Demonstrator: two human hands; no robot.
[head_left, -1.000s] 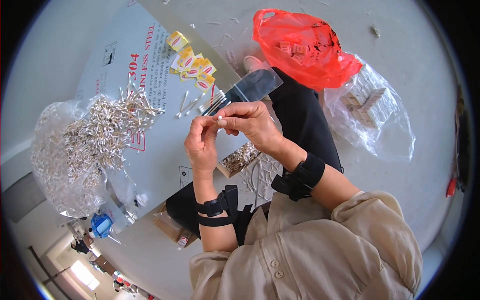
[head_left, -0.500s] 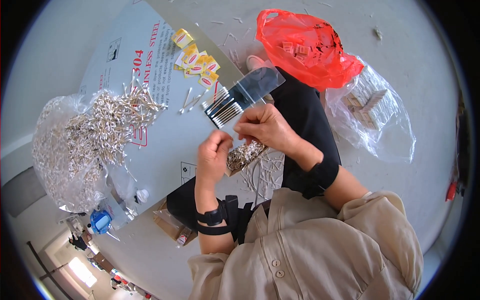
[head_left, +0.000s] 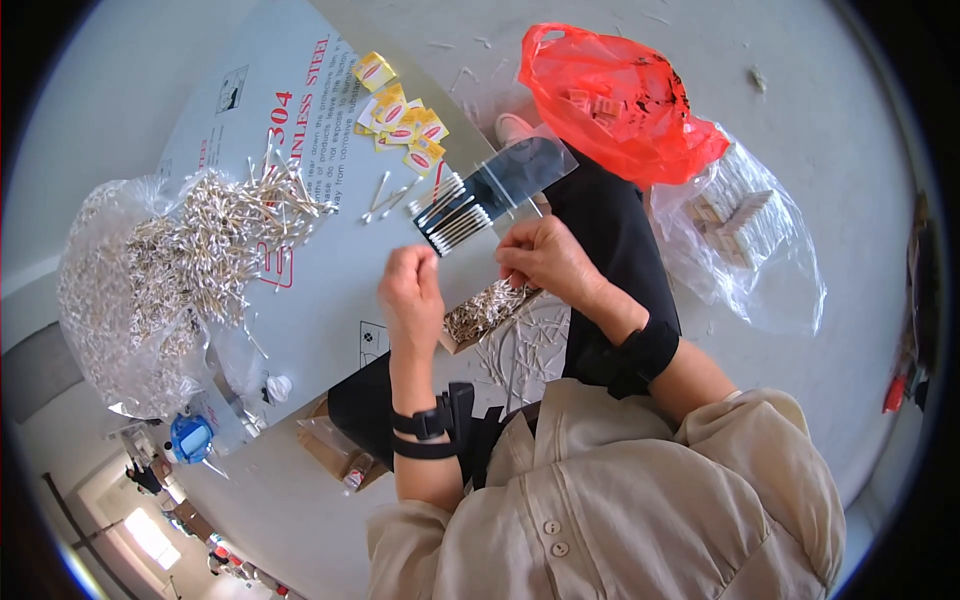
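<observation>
Left hand (head_left: 412,295), right hand (head_left: 550,260) parted | white-tipped swabs (head_left: 461,229) lined parallel | grips curled, contents unclear

Right hand (head_left: 548,258) at one end of narrow brown cardboard box (head_left: 457,346) heaped with white-tipped cotton swabs (head_left: 485,312); grip unclear. Left hand (head_left: 410,288) curled over pale grey bench (head_left: 310,345). Swab row (head_left: 460,229) on dark rectangular plate (head_left: 484,186).

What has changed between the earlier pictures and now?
The right hand has moved away from the left hand, rightward and toward the body, near the brown rectangular cardboard box of white cotton swabs; the left hand moved little. The white swab tip seen between their fingers no longer shows. The yellow-white paper packets and red plastic bag stayed put.
</observation>
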